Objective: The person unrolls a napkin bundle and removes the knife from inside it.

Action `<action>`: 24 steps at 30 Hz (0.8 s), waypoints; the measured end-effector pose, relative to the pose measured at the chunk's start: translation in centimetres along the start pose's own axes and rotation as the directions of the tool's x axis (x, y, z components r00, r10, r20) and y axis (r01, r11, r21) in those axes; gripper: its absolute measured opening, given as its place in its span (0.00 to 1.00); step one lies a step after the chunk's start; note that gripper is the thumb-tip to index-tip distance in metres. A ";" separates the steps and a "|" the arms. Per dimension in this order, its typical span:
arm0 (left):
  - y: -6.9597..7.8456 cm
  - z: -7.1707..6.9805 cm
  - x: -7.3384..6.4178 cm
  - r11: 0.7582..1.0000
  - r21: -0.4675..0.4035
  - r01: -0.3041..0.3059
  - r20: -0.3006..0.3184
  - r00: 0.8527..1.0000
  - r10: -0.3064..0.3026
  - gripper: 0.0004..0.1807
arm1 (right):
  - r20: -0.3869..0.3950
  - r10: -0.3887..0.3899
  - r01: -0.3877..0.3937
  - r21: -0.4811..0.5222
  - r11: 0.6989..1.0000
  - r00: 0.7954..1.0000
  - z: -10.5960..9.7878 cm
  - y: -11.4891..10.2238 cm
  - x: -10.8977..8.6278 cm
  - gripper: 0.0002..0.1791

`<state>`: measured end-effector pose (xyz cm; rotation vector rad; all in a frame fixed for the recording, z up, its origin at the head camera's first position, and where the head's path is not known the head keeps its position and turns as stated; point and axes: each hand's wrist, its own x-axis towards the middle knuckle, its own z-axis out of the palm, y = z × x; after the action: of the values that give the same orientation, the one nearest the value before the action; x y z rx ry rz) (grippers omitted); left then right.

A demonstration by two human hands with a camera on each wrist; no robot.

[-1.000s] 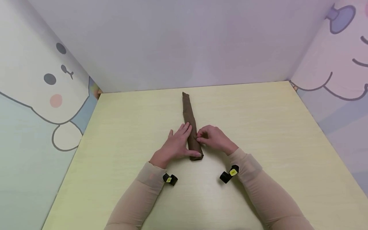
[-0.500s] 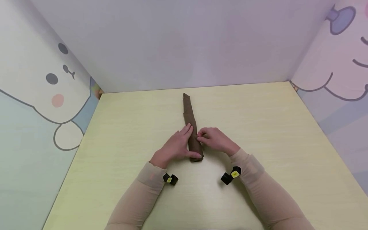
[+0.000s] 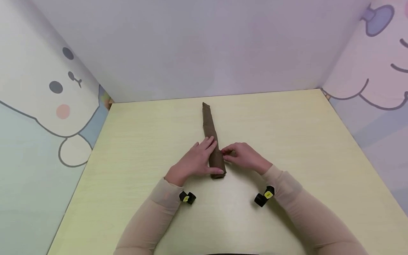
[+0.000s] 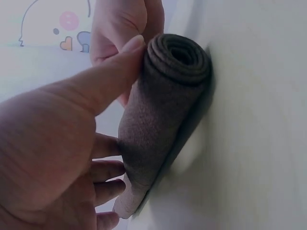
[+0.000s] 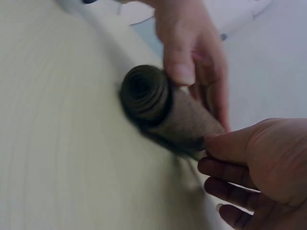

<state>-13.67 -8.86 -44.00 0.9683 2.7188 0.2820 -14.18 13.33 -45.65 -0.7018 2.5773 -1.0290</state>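
A rolled brown cloth (image 3: 208, 122) lies lengthwise on the table in the head view, thicker at its near end and narrow at the far end. The left wrist view shows the spiral layers of the cloth roll (image 4: 153, 110). My left hand (image 3: 196, 161) rests on it from the left, fingers extended over the top and thumb along the near end. On the other side my right hand (image 3: 243, 156) pinches the roll's right edge between thumb and index finger. In the right wrist view the thumb of the right hand (image 5: 268, 163) touches the cloth while its other fingers curve loosely below.
The pale wood-grain table (image 3: 153, 138) stretches to both sides of the roll. A plain wall (image 3: 204, 49) stands at the back, and cartoon-printed panels (image 3: 35, 81) flank the table. Black wrist cameras (image 3: 262, 200) sit on both sleeves.
My right hand has shifted slightly to the right, its fingers a little less bunched. My left hand has kept its place, its fingers moving slightly on the roll. The cloth has stayed put.
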 end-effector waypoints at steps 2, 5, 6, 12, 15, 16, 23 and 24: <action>-0.2 -0.2 0.0 1.000 0.010 -0.014 0.005 1.000 0.014 0.61 | -0.007 -0.020 0.020 -0.020 1.000 1.000 0.1 0.2 0.0 0.13; -0.5 -0.4 -0.1 0.999 0.017 -0.031 0.019 0.999 0.030 0.61 | -0.009 -0.060 0.060 -0.025 0.998 0.998 0.1 0.3 0.0 0.12; -0.6 -0.4 -0.1 0.999 0.017 -0.031 0.022 0.999 0.031 0.62 | -0.010 -0.069 0.069 -0.022 0.997 0.998 0.1 0.3 0.0 0.12; -0.9 -0.3 -0.1 0.999 0.014 -0.029 0.032 0.999 0.029 0.62 | -0.006 -0.080 0.080 0.022 0.997 0.997 0.2 0.7 0.2 0.06; -0.9 -0.3 -0.1 0.999 0.011 -0.031 0.039 0.999 0.031 0.62 | -0.002 -0.082 0.082 0.039 0.996 0.997 0.3 0.8 0.4 0.03; -0.9 -0.3 -0.1 0.999 0.008 -0.032 0.040 0.999 0.031 0.62 | 0.000 -0.080 0.080 0.043 0.996 0.997 0.3 0.9 0.4 0.02; -1.0 -0.1 0.0 0.999 -0.020 -0.034 0.039 0.999 0.034 0.63 | 0.019 -0.074 0.072 0.076 0.995 0.997 0.2 0.7 0.4 0.02; -1.0 0.0 0.0 0.999 -0.018 -0.035 0.040 0.999 0.036 0.63 | 0.026 -0.073 0.071 0.085 0.994 0.997 0.2 0.7 0.4 0.03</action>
<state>-14.27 -9.66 -44.23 1.0071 2.6607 0.2886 -14.69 13.42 -46.31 -0.7871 2.4845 -1.1334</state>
